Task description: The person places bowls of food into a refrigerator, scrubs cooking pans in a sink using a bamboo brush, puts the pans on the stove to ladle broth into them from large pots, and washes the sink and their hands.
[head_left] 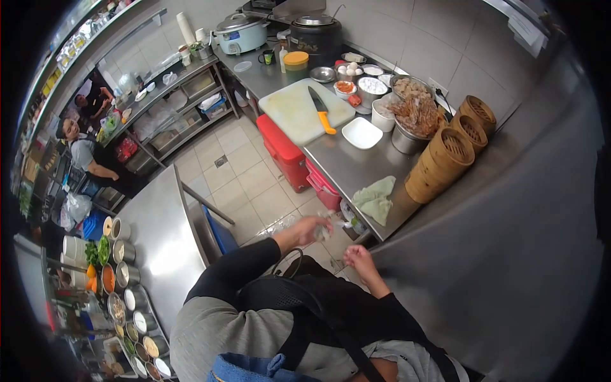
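Low in front of my body, my left hand (307, 231) is closed round a crumpled, see-through piece that looks like clear plastic (323, 233); it is blurred. To its right, my right hand (360, 261) has its fingers curled together, and whatever they may hold is hidden. Both hands are below the front edge of the steel counter (347, 167). A pale green cloth (375, 198) lies on the counter's near corner, above my right hand. Just beyond my left hand, under the counter, is a bag with green and white in it (352, 218).
On the counter are a cutting board (289, 109), an orange-handled knife (321, 109), a white square dish (362, 133), bowls of ingredients and bamboo steamers (439, 162). A red cooler (280, 155) stands below. Another steel table (156, 223) is at left; two people stand at far left.
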